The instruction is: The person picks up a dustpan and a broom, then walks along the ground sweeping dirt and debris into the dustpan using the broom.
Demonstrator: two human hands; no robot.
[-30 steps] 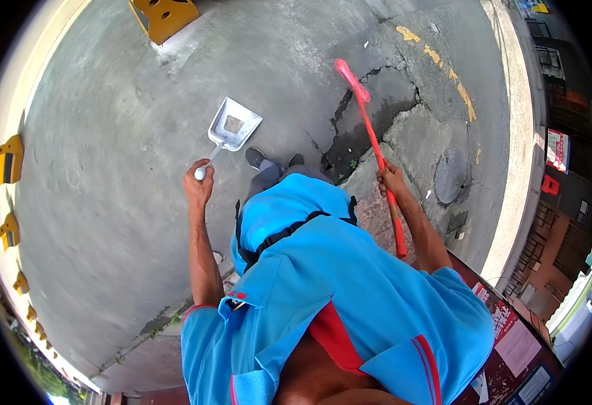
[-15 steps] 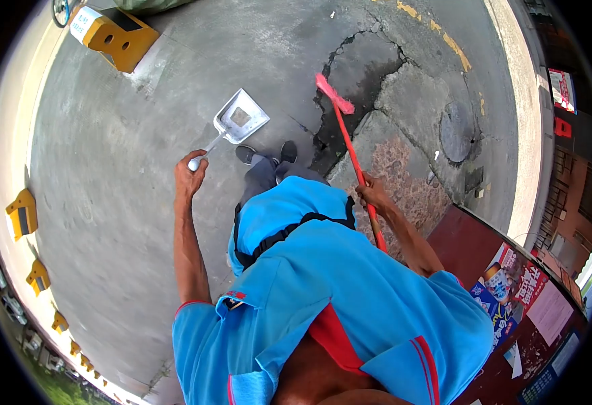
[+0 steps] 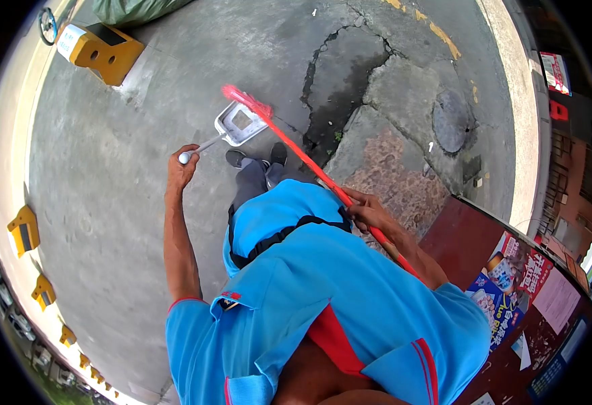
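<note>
My left hand (image 3: 182, 167) is closed round the end of the handle of a white dustpan (image 3: 240, 122). The pan stands out in front of my shoes, and a darker square shows on it. In my right hand (image 3: 369, 210) is the red shaft of a broom (image 3: 302, 156), which runs forward and to the left. Its pink-red bristle head (image 3: 247, 101) overlaps the far edge of the dustpan; whether the two touch, I cannot tell.
A yellow barrier block (image 3: 110, 55) stands at the upper left near a green covered bundle (image 3: 137, 9). More yellow blocks line the left kerb. Cracked pavement and a round cover (image 3: 452, 121) lie to the right, and a dark red board (image 3: 461, 233) with posters at lower right.
The broom head has swung left from the cracked pavement to the dustpan. My right hand has moved slightly left and down. The view has shifted, bringing the yellow block and green bundle further in.
</note>
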